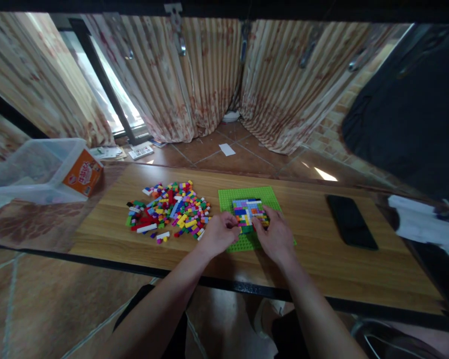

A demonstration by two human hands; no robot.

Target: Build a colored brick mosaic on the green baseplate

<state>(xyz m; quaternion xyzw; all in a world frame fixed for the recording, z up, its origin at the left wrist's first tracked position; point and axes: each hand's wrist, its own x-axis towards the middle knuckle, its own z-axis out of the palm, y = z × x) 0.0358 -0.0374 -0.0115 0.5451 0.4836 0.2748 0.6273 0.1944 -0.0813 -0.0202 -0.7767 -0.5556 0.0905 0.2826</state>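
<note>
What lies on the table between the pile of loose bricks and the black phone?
In the head view, the green baseplate lies between them, bearing a brick build, with left hand and right hand at it.

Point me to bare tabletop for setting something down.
Free: the tabletop between the green baseplate and the black phone; also right of the phone, and left of the loose bricks. Crowded: the bricks themselves, and the baseplate, with the left hand and right hand at the brick build. Only a narrow gap separates the two.
</note>
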